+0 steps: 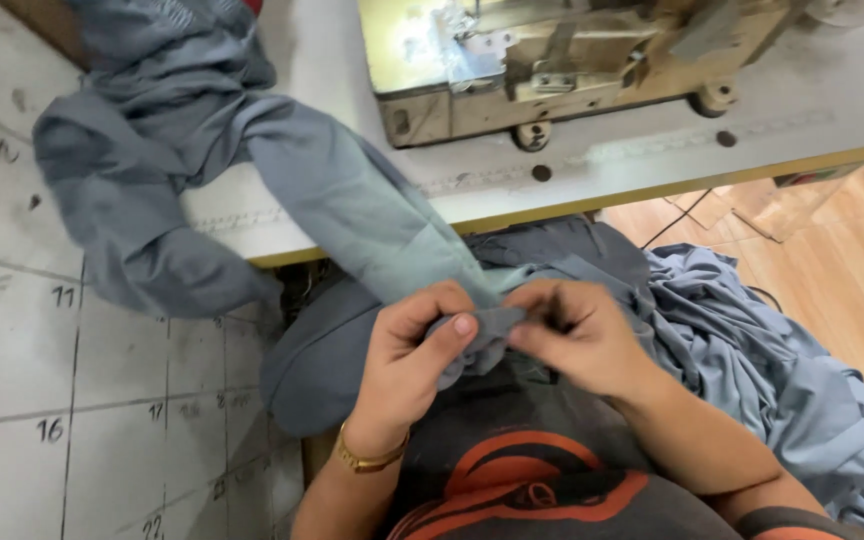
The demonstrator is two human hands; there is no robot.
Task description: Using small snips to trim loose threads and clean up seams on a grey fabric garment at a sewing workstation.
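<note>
Both hands [497, 345] pinching grey cloth [352, 210]

sewing machine [572, 60] top cut off, fabric [492, 325] end hidden

packages: none | labels: none | signs: none | screens: none in view

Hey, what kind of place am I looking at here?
Most likely a garment sewing workshop. An industrial sewing machine sits on a white worktable, grey-blue fabric trails off it into the person's lap, and the left hand and right hand pinch a fold of it.
</note>
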